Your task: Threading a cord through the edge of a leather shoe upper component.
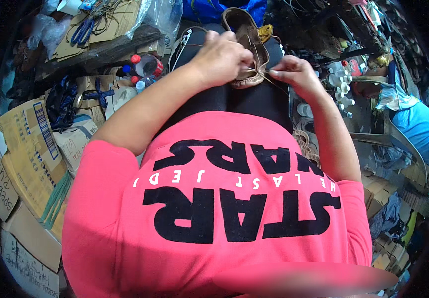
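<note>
A brown leather moccasin-style shoe (240, 21) rests on my dark-trousered lap, its stitched toe pointing toward me. My left hand (223, 58) is closed over the shoe's left side, its fingertips pinching a pale thread near the toe seam. To the right of the toe, my right hand (296, 75) pinches the thread between thumb and forefinger. The thread (257, 55) runs over the shoe opening and meets the toe seam between both hands. A small yellow-brown piece (265, 33) lies against the shoe's right side; its kind is unclear.
Left of me are cardboard boxes (25, 144), bottles with red caps (149, 65) and a board with blue-handled scissors (82, 32). Several small white bottles (340, 79) stand to the right, near a blue bag (416, 124). Blue plastic (202, 11) lies beyond my knees.
</note>
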Action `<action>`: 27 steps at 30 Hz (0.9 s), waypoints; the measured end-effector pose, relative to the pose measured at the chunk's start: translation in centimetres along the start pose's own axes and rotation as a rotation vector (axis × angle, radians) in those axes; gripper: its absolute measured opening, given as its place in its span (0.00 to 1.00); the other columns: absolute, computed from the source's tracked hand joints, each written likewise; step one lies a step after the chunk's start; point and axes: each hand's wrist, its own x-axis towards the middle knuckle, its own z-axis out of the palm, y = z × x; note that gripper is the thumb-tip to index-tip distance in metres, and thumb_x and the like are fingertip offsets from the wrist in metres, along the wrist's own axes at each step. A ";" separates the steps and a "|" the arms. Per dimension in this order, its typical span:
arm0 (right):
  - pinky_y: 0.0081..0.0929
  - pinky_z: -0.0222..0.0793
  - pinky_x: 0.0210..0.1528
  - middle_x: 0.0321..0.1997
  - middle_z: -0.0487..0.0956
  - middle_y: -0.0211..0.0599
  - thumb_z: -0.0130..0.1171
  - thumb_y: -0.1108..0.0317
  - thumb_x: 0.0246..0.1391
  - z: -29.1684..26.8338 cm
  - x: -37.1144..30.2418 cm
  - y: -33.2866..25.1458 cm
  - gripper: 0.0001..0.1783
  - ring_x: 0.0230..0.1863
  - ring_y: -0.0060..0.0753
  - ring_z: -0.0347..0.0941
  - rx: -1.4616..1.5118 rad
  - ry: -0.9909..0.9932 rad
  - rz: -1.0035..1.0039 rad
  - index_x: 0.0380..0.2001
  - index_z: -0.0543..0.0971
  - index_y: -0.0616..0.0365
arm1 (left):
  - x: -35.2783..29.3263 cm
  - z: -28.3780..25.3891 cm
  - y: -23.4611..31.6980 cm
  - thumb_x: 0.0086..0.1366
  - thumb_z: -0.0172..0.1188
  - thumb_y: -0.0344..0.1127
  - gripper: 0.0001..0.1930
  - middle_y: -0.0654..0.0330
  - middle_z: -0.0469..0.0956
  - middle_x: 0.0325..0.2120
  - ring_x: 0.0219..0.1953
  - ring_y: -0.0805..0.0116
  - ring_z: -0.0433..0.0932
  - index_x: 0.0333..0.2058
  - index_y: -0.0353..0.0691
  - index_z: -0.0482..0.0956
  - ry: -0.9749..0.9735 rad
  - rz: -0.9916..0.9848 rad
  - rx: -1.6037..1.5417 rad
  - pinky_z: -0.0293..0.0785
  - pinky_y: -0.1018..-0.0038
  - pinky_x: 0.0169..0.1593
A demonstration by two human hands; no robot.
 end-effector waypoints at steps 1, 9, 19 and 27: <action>0.16 0.64 0.39 0.27 0.76 0.21 0.64 0.71 0.50 -0.8 -0.4 0.7 0.06 0.32 0.14 0.68 0.226 -0.012 0.085 0.29 0.78 0.60 | -0.4 -0.6 -0.3 0.56 0.61 0.36 0.03 0.70 0.80 0.28 0.41 0.67 0.70 0.30 0.50 0.80 -0.002 -0.027 -0.030 0.56 0.62 0.46; 0.19 0.64 0.42 0.38 0.68 0.28 0.65 0.69 0.48 -1.3 -3.9 1.9 0.09 0.41 0.21 0.66 -0.066 -0.003 -0.033 0.31 0.78 0.60 | 0.7 1.3 0.2 0.59 0.56 0.33 0.06 0.49 0.78 0.29 0.35 0.47 0.77 0.34 0.39 0.75 -0.116 -0.073 -0.271 0.72 0.60 0.39; 0.40 0.70 0.42 0.43 0.75 0.40 0.62 0.66 0.49 -3.7 1.2 1.8 0.07 0.44 0.47 0.73 -0.817 0.296 -0.295 0.31 0.77 0.56 | 0.7 0.5 0.5 0.61 0.52 0.37 0.05 0.59 0.78 0.25 0.37 0.58 0.76 0.33 0.48 0.77 -0.208 0.107 -0.024 0.64 0.62 0.42; 0.36 0.60 0.48 0.31 0.77 0.30 0.52 0.67 0.51 0.4 -0.2 -5.1 0.06 0.40 0.36 0.73 -1.111 -0.053 -0.528 0.33 0.75 0.47 | 0.1 0.3 0.0 0.60 0.52 0.35 0.06 0.58 0.77 0.24 0.35 0.58 0.77 0.34 0.47 0.75 -0.142 0.130 0.003 0.65 0.61 0.41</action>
